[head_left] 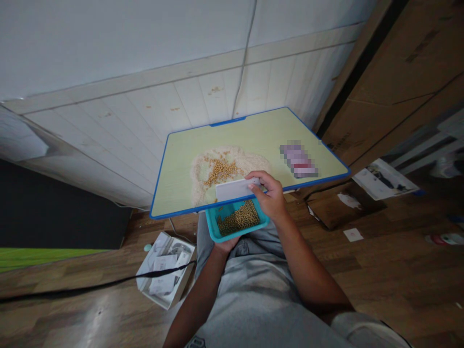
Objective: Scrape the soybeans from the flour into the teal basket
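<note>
The surface (258,133) has room along its upper edge; mid-frame, the right hand (269,192) grips a white card (232,190). The left hand (226,244) supports a teal tray (212,222), fingers hidden, grip unclear.

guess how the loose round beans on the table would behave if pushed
The beans look apt to roll and scatter, being small, round and loose. Each is probably light, given its small size. The pale grains spread around them might slow some.

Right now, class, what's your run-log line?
left hand: beneath teal rectangular tray; right hand: holds flat white piece; green tabletop: round tan beans, whitish grains
</note>
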Motion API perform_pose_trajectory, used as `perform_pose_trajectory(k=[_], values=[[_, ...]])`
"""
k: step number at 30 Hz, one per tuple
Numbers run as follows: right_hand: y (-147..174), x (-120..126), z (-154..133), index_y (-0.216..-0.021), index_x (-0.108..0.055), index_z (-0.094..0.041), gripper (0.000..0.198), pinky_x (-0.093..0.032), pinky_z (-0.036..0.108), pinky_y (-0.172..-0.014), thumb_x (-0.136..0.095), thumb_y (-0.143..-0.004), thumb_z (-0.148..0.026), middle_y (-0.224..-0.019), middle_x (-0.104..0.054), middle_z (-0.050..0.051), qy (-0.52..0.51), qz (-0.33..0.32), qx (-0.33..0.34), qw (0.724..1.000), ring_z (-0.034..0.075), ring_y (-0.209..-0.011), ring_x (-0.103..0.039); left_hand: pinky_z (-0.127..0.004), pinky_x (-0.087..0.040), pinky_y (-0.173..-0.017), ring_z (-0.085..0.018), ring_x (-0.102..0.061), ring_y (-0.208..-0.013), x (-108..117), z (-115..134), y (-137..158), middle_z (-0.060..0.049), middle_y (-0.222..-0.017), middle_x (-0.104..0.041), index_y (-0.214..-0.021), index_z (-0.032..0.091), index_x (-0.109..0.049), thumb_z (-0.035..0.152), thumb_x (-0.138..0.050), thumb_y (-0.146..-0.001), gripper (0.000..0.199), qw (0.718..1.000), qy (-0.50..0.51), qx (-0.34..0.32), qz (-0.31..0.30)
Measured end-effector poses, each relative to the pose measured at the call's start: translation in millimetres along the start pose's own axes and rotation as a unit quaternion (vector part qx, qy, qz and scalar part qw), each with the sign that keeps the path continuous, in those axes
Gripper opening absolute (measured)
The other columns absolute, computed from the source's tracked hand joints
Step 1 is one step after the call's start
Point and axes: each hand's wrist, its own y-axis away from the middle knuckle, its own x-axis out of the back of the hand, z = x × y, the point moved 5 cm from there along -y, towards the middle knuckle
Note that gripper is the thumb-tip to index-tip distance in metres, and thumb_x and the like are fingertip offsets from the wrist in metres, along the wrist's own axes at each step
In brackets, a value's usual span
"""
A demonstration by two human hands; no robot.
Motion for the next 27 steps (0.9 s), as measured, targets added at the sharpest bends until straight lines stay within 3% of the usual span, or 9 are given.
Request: perform_pose_trajectory(k=[4,10,16,20,24,27], values=[[0.7,-0.1,0.0,-0.105,-0.081,-0.026,0.017,-0.060,0.037,-0.087,-0.071,-0.094,-0.034,-0.101,-0.084,0.004,0.005,0.000,-0.003,1.000,0.024,-0.093,-0.075,-0.060,-0.049,-0.132,-0.035,-0.053,-0.164,-3.4,1.9,4.6,-0.002,-0.165,-0.068,-0.128,0.030,-0.085,0.065,-0.036,-0.106,0.064,1.000,0.002,-0.009,-0.014],[3.1,0.3,2.8,-0.107,-0.081,-0.027,0.016,-0.059,0.037,-0.090,-0.071,-0.096,-0.033,-0.103,-0.084,0.003,0.006,0.001,0.003,1.000,0.024,-0.095,-0.075,-0.066,-0.044,-0.134,-0.037,-0.055,-0.162,1.6,0.7,1.8,-0.002,-0.154,-0.077,-0.113,0.031,-0.088,0.060,-0.032,-0.108,0.063,0.999,0.026,-0.005,0.037],[4.7,0.4,5.3,-0.105,-0.080,-0.027,0.014,-0.057,0.037,-0.085,-0.073,-0.095,-0.031,-0.101,-0.083,0.002,0.017,0.010,0.004,1.000,0.024,-0.092,-0.073,-0.070,-0.035,-0.139,-0.038,-0.059,-0.159,-15.6,5.1,5.8,-0.004,-0.144,-0.082,-0.124,0.032,-0.086,0.062,-0.030,-0.109,0.066,0.999,0.032,-0.008,-0.021],[6.6,-1.7,6.5,-0.106,-0.079,-0.027,0.014,-0.058,0.038,-0.083,-0.073,-0.094,-0.032,-0.100,-0.080,0.002,0.022,0.017,-0.002,1.000,0.023,-0.090,-0.072,-0.060,-0.039,-0.140,-0.035,-0.060,-0.158,-11.0,4.8,5.6,-0.008,-0.153,-0.077,-0.128,0.022,-0.084,0.064,-0.034,-0.111,0.068,0.997,0.073,0.003,-0.031],[7.6,-2.8,6.2,-0.105,-0.078,-0.027,0.017,-0.057,0.036,-0.076,-0.077,-0.094,-0.040,-0.099,-0.077,0.003,0.021,0.030,0.024,0.999,0.023,-0.087,-0.071,-0.072,-0.032,-0.139,-0.039,-0.057,-0.160,-4.6,3.7,4.0,-0.013,-0.157,-0.074,-0.147,0.019,-0.075,0.061,-0.034,-0.112,0.068,0.996,0.076,0.016,-0.041],[8.2,-3.8,7.4,-0.106,-0.076,-0.027,0.026,-0.059,0.038,-0.075,-0.076,-0.097,-0.052,-0.102,-0.075,0.005,0.043,0.026,0.033,0.998,0.024,-0.089,-0.070,-0.074,-0.034,-0.136,-0.040,-0.057,-0.159,-4.3,6.2,4.8,-0.015,-0.156,-0.074,-0.152,0.016,-0.072,0.061,-0.040,-0.111,0.069,0.997,0.064,-0.001,-0.047]])
